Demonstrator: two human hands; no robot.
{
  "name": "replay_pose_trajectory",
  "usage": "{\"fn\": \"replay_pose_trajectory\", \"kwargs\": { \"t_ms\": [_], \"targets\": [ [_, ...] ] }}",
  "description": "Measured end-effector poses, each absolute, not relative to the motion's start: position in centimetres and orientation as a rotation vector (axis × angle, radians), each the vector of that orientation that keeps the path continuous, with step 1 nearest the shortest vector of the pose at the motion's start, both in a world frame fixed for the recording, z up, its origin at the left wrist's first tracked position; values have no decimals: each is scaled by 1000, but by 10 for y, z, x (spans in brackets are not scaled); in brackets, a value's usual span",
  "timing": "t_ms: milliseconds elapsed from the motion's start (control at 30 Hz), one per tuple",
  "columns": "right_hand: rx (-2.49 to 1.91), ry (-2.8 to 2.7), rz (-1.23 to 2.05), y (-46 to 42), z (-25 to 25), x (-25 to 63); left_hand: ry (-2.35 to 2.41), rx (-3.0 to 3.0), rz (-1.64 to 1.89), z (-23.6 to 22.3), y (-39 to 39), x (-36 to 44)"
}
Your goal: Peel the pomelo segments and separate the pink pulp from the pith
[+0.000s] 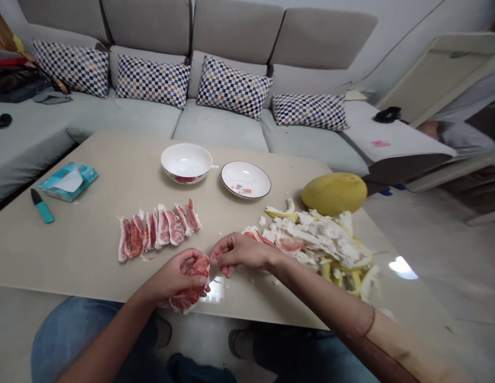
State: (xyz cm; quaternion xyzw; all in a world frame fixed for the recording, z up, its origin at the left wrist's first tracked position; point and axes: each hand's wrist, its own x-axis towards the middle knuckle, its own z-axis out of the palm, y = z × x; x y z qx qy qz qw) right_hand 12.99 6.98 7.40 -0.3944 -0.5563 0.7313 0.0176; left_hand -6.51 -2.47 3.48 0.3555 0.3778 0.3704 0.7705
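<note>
My left hand is wrapped around a red pomelo segment above the table's front edge. At the segment's upper right edge, my right hand closes thumb and fingers in a pinch on a pale bit of membrane. Beyond my left hand stands a row of red pomelo segments, some with white pith on them. Under and beside my right forearm lies a heap of white pith and yellow peel. More red pomelo flesh shows at its left side, partly covered by my hand.
A whole yellow pomelo sits behind the peel heap. Farther back are a white bowl and a dark-rimmed plate. On the left lie a tissue pack and a teal-handled knife. A sofa borders the table.
</note>
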Motion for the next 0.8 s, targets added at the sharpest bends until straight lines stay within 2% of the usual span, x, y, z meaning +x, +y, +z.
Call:
{"fn": "replay_pose_trajectory", "kwargs": {
  "t_ms": [167, 433, 600, 800],
  "targets": [
    [-1325, -1871, 2003, 100, 83, 145, 787, 756, 804, 37, -22, -71],
    [-1701, -1797, 1059, 217, 79, 182, 901, 633, 821, 23, -19, -64],
    [-1893, -1815, 782, 255, 63, 186, 929, 559, 871, 22, -18, -63],
    [-1885, -1870, 542, 252, 59, 184, 916, 526, 935, 23, -19, -66]
  ]
}}
